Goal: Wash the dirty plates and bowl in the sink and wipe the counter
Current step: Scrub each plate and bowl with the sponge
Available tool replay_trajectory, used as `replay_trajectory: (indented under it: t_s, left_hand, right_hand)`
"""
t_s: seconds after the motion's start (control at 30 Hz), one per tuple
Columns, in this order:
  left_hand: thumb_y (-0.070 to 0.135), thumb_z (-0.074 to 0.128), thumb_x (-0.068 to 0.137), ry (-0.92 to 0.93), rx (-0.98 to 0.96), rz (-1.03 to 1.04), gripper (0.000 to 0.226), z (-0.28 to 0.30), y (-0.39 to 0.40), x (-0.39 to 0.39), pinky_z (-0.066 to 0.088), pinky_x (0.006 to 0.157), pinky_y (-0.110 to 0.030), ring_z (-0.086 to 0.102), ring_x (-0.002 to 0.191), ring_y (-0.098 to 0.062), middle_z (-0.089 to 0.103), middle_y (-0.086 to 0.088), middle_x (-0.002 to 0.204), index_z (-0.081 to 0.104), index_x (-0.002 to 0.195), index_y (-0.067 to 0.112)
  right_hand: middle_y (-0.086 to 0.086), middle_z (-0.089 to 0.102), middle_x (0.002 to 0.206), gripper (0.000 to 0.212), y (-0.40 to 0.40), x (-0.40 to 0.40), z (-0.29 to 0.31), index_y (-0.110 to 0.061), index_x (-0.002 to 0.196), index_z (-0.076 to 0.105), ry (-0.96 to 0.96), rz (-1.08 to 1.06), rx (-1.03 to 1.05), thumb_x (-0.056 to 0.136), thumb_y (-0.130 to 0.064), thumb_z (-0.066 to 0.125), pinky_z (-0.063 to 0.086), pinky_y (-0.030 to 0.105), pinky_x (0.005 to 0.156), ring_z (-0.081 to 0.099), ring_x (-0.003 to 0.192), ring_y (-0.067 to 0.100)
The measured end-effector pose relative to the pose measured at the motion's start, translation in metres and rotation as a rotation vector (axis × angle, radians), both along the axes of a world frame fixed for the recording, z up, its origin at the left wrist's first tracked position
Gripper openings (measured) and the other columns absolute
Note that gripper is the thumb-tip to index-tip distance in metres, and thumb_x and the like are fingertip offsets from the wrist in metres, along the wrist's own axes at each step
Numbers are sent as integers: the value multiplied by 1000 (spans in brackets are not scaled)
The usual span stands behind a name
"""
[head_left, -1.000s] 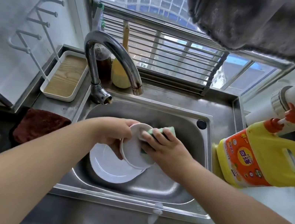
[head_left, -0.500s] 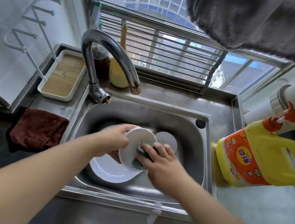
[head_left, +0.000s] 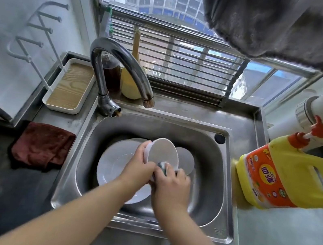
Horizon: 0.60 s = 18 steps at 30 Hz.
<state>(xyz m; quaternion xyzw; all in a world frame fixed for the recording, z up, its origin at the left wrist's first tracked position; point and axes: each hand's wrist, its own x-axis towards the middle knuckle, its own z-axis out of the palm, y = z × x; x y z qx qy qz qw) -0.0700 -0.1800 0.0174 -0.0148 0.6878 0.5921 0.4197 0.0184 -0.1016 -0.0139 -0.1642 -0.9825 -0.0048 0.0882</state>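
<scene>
i am in the middle of the washing step, scrubbing the bowl point(head_left: 164, 151) over the sink point(head_left: 225, 205). my left hand point(head_left: 139, 167) grips the bowl by its rim, fingers curled round the near left edge, and holds it tilted up on its side so the opening faces right and toward me. my right hand point(head_left: 171, 183) is closed tight on the sponge point(head_left: 162, 166), pressing it against the bowl's lower rim; only a small green-and-dark corner of the sponge shows above my knuckles. beneath the bowl a large plate point(head_left: 114, 163) lies flat in the sink, and a smaller plate point(head_left: 186, 160) peeks out behind the bowl on the right. no water runs from the faucet point(head_left: 123, 66).

i judge the task barely half through: the bowl is being soaped, both plates wait, rinsing is not done, and the red cloth point(head_left: 42, 145) on the counter point(head_left: 278, 238) left of the sink lies untouched. next i need to work the sponge round the whole rim and inside, turning the bowl with my left hand, keeping a firm hold since a soapy rim may slip.

compared with a second ago, my right hand has slid down from the bowl's far right side to its near lower edge, and the sponge, then plainly visible above my fingers, is now mostly hidden. the bowl stands more upright and the small plate behind it has come into sight. the detergent jug point(head_left: 288, 175) stays put on the right.
</scene>
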Motion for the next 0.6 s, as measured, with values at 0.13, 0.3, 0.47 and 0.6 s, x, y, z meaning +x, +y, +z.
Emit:
replay_trajectory:
  t_s: [0.13, 0.3, 0.47, 0.6]
  left_hand:
    - [14, 38, 56, 199, -120, -29, 57, 0, -9, -18, 54, 73, -39, 60, 94, -30, 64, -4, 97, 57, 106, 35]
    - [-6, 32, 75, 184, -274, -547, 64, 33, -13, -51, 59, 67, -45, 67, 92, -29, 68, -4, 99, 62, 116, 33]
    - [-7, 33, 85, 88, -336, -816, 44, 68, 5, -58, 58, 70, -49, 67, 88, -32, 64, -8, 95, 60, 108, 21]
    - [-7, 35, 82, -27, -248, -623, 48, 61, -1, -65, 59, 62, -40, 67, 81, -31, 63, -14, 99, 59, 115, 18]
  right_hand:
    - [11, 66, 116, 40, -13, 7, -4, -18, 108, 55, 84, 70, -242, 71, -32, 50, 56, 37, 66, 62, 75, 29]
    - [4, 64, 123, 24, 63, -9, 22, -24, 91, 66, 27, 762, 346, 74, -18, 50, 39, 41, 95, 60, 103, 30]
    - [0, 58, 130, 23, 84, -32, 54, -25, 98, 63, 1, 943, 655, 77, -19, 56, 32, 39, 102, 51, 114, 25]
    - [10, 64, 116, 25, 67, -4, 32, -21, 95, 56, 172, 574, 424, 73, -9, 53, 38, 44, 83, 57, 92, 32]
